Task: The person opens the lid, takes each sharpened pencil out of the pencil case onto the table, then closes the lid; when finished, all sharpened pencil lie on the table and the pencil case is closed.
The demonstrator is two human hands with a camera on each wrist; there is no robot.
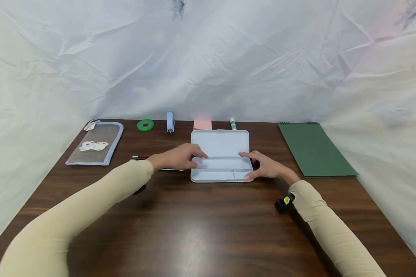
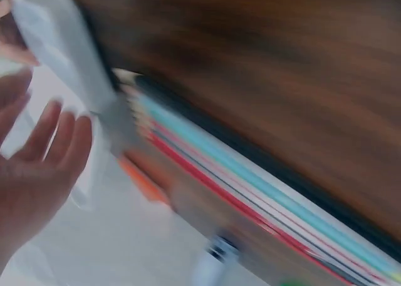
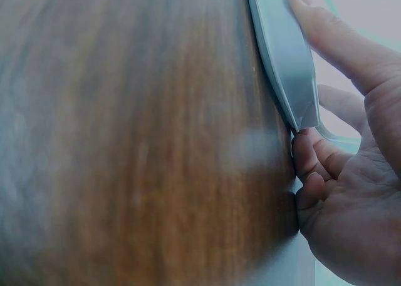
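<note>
An opened white plastic pencil case [image 1: 220, 143] stands in the middle of the table, its lid raised at the back and its divided tray showing bare compartments. At its right end my right hand [image 1: 265, 164] grips the case, thumb at the front corner and fingers round the side; the right wrist view shows the thumb [image 3: 335, 39] along the case wall [image 3: 285, 54]. My left hand [image 1: 180, 157] reaches over the left end with loosely extended fingers, holding nothing. In the left wrist view those fingers [image 2: 59, 136] are blurred beside the case. Several pencils [image 2: 225, 173] lie left of it, partly hidden by my left wrist.
Along the back are a green tape roll [image 1: 145, 125], a blue stapler [image 1: 170, 122], pink paper [image 1: 202, 124] and a glue stick [image 1: 233, 123]. A zippered mesh pouch [image 1: 97, 134] lies far left, a green spiral pad [image 1: 317, 150] at the right. White sheeting [image 1: 208, 57] encloses the table.
</note>
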